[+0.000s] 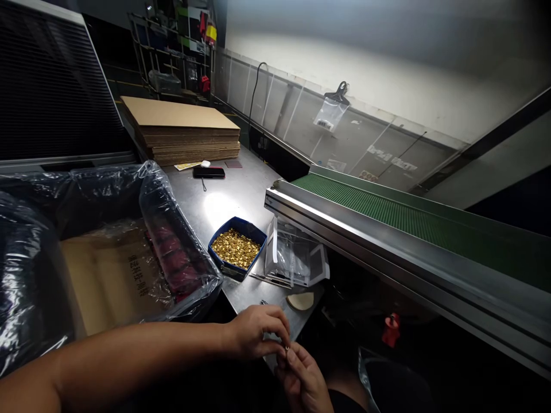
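Note:
My left hand point(257, 331) and my right hand point(302, 378) meet at the near edge of the steel table point(224, 198). Both are pinched together on a tiny gold-coloured part point(287, 347) held between their fingertips. Just beyond them stands a blue tray point(217, 240) filled with many small gold parts point(235, 248). To its right lies a stack of clear plastic bags point(293, 255). A small pale curved piece point(300, 300) lies on the table near my left hand.
A plastic-lined cardboard box point(107, 269) sits at my left. A green conveyor belt point(387, 215) in a metal frame runs along the right. Further back lie a black phone point(209, 172) and a stack of flat cardboard sheets point(181, 129). A clipped bag point(330, 112) hangs on the wall.

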